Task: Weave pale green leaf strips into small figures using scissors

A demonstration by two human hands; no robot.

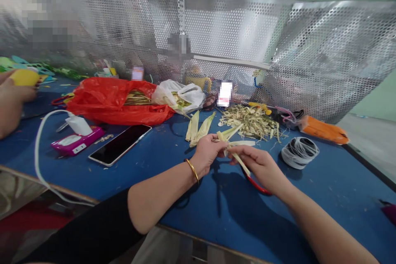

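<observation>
My left hand (208, 152), with a gold bangle at the wrist, pinches a bundle of pale dried husk strips (230, 134). Close against it, my right hand (258, 165) has its fingers closed on the same husk strips, one of which hangs down toward the table. Under my right hand shows a red curved handle (259, 186), perhaps of scissors; the rest of it is hidden. Just beyond my hands lie some wider husk leaves (199, 128) and a heap of cut husk scraps (249, 120). A spool of pale thread (299, 152) stands to the right.
On the blue table (173, 165) lie a phone (120, 145), a purple power strip (77, 141) with a white cable, a red plastic bag (108, 101), a white bag (179, 95) and an orange packet (324, 130). A perforated metal screen (229, 29) runs behind. Another person's hand (12, 95) is at far left.
</observation>
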